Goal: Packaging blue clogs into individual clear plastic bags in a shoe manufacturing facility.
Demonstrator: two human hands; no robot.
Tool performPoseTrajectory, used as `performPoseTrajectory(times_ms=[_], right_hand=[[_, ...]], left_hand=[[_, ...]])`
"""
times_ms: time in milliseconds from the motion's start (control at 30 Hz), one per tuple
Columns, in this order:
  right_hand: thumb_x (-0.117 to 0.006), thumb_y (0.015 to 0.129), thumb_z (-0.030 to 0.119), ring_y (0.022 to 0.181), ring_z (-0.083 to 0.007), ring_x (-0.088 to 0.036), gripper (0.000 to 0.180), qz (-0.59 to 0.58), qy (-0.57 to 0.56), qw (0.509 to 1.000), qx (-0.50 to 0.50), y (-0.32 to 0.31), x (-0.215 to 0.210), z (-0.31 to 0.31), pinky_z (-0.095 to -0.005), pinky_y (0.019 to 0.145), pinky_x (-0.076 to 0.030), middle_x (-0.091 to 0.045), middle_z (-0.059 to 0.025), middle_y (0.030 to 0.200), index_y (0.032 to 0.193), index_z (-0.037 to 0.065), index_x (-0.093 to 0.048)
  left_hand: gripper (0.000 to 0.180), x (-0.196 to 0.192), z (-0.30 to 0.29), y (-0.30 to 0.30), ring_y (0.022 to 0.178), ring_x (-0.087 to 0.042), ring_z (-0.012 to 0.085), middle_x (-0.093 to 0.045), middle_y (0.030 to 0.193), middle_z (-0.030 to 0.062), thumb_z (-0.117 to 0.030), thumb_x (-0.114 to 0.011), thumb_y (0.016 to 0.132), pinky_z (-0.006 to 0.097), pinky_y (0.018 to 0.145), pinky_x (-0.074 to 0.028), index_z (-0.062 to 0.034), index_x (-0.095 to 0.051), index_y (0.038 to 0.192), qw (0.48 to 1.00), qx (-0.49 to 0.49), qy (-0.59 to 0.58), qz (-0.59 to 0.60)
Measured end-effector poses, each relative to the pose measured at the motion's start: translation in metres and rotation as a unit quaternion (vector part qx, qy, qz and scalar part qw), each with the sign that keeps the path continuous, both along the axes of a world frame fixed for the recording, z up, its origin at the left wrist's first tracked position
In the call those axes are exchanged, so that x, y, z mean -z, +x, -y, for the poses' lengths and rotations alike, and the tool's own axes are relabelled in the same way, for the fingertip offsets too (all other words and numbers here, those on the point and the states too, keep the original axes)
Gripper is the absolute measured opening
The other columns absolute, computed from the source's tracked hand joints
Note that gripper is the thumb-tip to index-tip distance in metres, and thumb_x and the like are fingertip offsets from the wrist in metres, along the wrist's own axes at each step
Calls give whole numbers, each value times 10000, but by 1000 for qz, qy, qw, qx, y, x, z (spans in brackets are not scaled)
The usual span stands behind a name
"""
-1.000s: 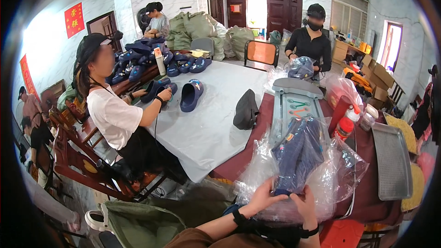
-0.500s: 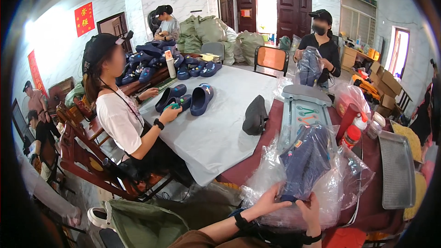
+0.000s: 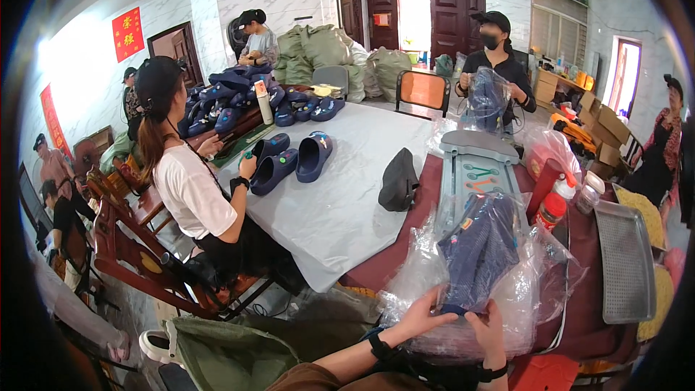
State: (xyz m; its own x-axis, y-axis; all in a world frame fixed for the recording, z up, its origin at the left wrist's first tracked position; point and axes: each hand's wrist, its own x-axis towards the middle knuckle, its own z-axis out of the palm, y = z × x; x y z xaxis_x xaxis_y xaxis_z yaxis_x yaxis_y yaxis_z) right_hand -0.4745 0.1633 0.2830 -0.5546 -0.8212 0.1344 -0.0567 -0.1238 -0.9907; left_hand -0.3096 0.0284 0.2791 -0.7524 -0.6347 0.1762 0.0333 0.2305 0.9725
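Note:
Navy clogs (image 3: 478, 246) in a clear plastic bag stand tilted over the near right of the table. My left hand (image 3: 426, 317) grips their lower end from the left, fingers curled round the edge. On the other side, my right hand (image 3: 486, 331) holds the same end, its thumb and fingers against the clogs. Beneath and around them spreads a heap of clear plastic bags (image 3: 413, 275). Just behind lies a grey plastic folding stool (image 3: 478, 163), partly hidden by the bagged clogs.
Loose navy clogs (image 3: 313, 157) lie on the white-covered table (image 3: 340, 224), beside a seated co-worker (image 3: 192, 181). A black cap (image 3: 398, 181) sits mid-table. Across it, another person (image 3: 499, 80) holds a bagged pair. A red-labelled bottle (image 3: 554, 203) and grey tray (image 3: 628, 264) stand right.
My hands keep their hold on the bagged clogs, which have shifted slightly. The seated co-worker has turned toward the far side and drawn a hand back. Another person has come into view at the right edge.

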Motion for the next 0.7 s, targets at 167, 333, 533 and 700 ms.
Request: performPoseTrajectory(times_ms=[167,333,533,700], right_hand=[[-779,827,58,893,-106,-600,380,-34,17,999,-3,-7,8,-1,-256,773,-476,-641,-46,1021,1123,-10,-551],[-782,826,67,845,-111,-582,382,-24,-9,1000,1,-5,10,5,-259,732,-470,-633,-46,988,1115,-13,-544],[-751,833,17,936,-152,-615,437,-24,35,999,-6,-13,26,-9,-288,812,-490,-644,-86,1080,1207,-31,-531],[-714,820,-9,1058,-173,-609,554,-3,7,1000,-2,-17,35,-5,-310,937,-478,-623,-85,1186,1325,-39,-490]], left_hand=[[845,-9,1,3,1250,-561,228,-528,1398,173,-247,-817,854,375,1035,-472,0,-343,1509,1000,7,-17,24],[886,-7,6,6,1333,-474,229,-441,1474,149,-259,-813,860,375,1062,-455,1,-300,1534,995,65,72,-15],[902,10,12,15,1350,-464,271,-394,1528,199,-279,-807,865,379,1075,-450,4,-283,1541,997,68,15,-27],[882,-21,61,60,1323,-501,241,-408,1530,122,-80,-770,863,385,1017,-500,-66,-241,1568,996,-46,40,-67]])
